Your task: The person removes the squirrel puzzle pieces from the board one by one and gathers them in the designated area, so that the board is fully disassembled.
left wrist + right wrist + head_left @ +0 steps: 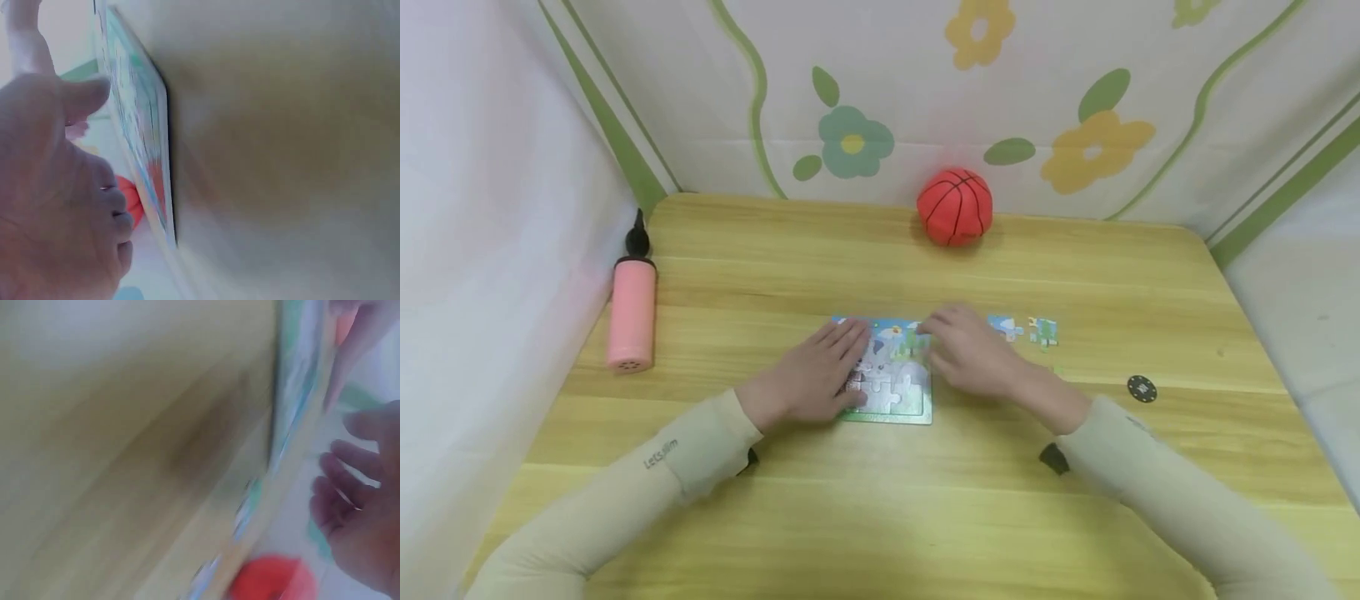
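Note:
A jigsaw puzzle in a shallow tray lies on the wooden table, with interlocked pieces in a picture of blue sky and a grey animal. Across its left side rests my left hand, palm down, fingers extended. My right hand is over the puzzle's right edge with bent fingers. In the right wrist view that hand has loosely curved fingers and nothing visible between them. The left wrist view shows my left thumb beside the tray's edge. My hands hide parts of the puzzle.
Loose puzzle pieces lie right of my right hand, with a black round chip farther right. At the back of the table sits a red ball. A pink hand pump lies along the left edge. Patterned cloth hangs behind.

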Demonstrator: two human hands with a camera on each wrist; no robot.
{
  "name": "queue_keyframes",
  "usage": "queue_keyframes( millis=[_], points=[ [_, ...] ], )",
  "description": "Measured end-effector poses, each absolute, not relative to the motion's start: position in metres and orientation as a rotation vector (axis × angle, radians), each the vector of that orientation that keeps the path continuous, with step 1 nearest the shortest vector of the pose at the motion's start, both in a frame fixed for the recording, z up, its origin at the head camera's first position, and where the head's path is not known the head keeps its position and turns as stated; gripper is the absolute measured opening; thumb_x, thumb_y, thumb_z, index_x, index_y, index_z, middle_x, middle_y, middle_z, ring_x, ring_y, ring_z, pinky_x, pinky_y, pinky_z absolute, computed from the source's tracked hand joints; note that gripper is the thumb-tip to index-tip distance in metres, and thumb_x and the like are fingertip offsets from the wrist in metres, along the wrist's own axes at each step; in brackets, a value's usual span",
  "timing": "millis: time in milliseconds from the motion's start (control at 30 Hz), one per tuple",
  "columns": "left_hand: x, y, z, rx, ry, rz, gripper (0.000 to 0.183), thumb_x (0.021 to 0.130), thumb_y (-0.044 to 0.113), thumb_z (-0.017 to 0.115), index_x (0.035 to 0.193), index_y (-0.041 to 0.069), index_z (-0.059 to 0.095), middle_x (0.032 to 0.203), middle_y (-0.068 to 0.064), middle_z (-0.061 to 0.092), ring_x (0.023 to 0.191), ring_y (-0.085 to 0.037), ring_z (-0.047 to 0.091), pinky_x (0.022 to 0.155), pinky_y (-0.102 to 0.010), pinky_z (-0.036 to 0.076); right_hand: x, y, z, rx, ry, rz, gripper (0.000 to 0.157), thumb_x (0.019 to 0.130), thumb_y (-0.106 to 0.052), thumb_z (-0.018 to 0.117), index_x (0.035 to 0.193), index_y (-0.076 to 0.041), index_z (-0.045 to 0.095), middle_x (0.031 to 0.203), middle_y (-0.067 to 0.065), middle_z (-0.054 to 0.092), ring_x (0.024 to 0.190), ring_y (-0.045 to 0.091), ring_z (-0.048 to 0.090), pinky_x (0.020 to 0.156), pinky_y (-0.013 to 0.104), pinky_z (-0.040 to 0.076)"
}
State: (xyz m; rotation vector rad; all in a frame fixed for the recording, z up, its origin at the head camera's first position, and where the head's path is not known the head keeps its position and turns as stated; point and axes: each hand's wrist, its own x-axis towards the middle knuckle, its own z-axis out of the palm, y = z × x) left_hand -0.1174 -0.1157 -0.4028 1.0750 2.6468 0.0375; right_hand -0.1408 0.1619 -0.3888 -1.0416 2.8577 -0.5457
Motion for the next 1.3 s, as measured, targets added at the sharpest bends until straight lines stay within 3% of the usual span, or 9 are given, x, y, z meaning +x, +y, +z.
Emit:
queue_keyframes(
  millis=[100, 367, 533, 700, 900, 1133, 1300],
  points=[
    [-0.119, -0.12, -0.4, 1.003, 2.637, 0.026, 0.093, 0.105, 0.059, 0.045, 0.165, -0.003, 0.012, 0.176, -0.018, 0.004, 0.166, -0.035, 0.005, 0.137, -0.05, 0.009, -0.141, 0.138, -0.393, -1.09, 2.802, -0.476, 0.041, 0.096, -0.03, 0.073, 0.128, -0.005, 0.07, 0.129, 0.014, 0.07, 0.126, 0.033, 0.061, 0.113, 0.051, 0.05],
    [-0.12, -0.126, -0.406, 0.98, 2.573, 0.022, 0.09, 0.106, 0.062, 0.038, 0.166, 0.0, 0.01, 0.177, -0.012, -0.003, 0.166, -0.031, 0.003, 0.138, -0.049, 0.01, -0.143, 0.103, -0.409, -1.001, 2.739, -0.299, 0.07, 0.081, -0.052, 0.086, 0.131, -0.006, 0.067, 0.122, 0.009, 0.065, 0.111, 0.026, 0.055, 0.095, 0.04, 0.052],
    [-0.119, -0.127, -0.407, 0.98, 2.586, 0.01, 0.09, 0.105, 0.061, 0.04, 0.165, 0.0, 0.011, 0.177, -0.012, -0.002, 0.166, -0.031, 0.004, 0.138, -0.048, 0.011, -0.148, 0.095, -0.409, -0.903, 2.715, -0.333, 0.066, 0.076, -0.049, 0.091, 0.121, -0.009, 0.064, 0.117, 0.008, 0.062, 0.11, 0.026, 0.055, 0.096, 0.041, 0.054],
    [-0.118, -0.127, -0.407, 0.974, 2.59, -0.003, 0.09, 0.105, 0.06, 0.04, 0.165, -0.001, 0.012, 0.177, -0.013, -0.002, 0.166, -0.031, 0.004, 0.138, -0.048, 0.012, -0.151, 0.092, -0.408, -0.877, 2.681, -0.402, 0.067, 0.076, -0.044, 0.092, 0.12, -0.008, 0.056, 0.114, 0.007, 0.059, 0.11, 0.026, 0.054, 0.098, 0.041, 0.053],
    [-0.118, -0.127, -0.406, 0.981, 2.602, -0.038, 0.09, 0.105, 0.06, 0.04, 0.165, -0.001, 0.013, 0.177, -0.014, -0.001, 0.166, -0.031, 0.006, 0.137, -0.048, 0.013, -0.143, 0.09, -0.407, -0.812, 2.684, -0.568, 0.063, 0.077, -0.03, 0.093, 0.119, -0.007, 0.053, 0.103, 0.005, 0.062, 0.095, 0.021, 0.057, 0.083, 0.034, 0.054],
    [-0.118, -0.125, -0.406, 0.974, 2.607, -0.062, 0.09, 0.105, 0.059, 0.042, 0.164, -0.002, 0.015, 0.177, -0.015, 0.001, 0.166, -0.031, 0.009, 0.137, -0.049, 0.015, -0.131, 0.091, -0.407, -0.749, 2.662, -0.752, 0.043, 0.091, -0.014, 0.08, 0.121, -0.007, 0.05, 0.092, 0.005, 0.065, 0.077, 0.017, 0.061, 0.064, 0.025, 0.053],
    [-0.119, -0.124, -0.406, 0.971, 2.605, -0.053, 0.09, 0.104, 0.059, 0.042, 0.164, -0.002, 0.016, 0.177, -0.014, 0.002, 0.166, -0.031, 0.01, 0.137, -0.049, 0.015, -0.127, 0.1, -0.407, -0.827, 2.651, -0.877, 0.025, 0.1, -0.011, 0.067, 0.119, -0.007, 0.051, 0.101, 0.009, 0.07, 0.09, 0.021, 0.07, 0.075, 0.029, 0.061]
  ],
)
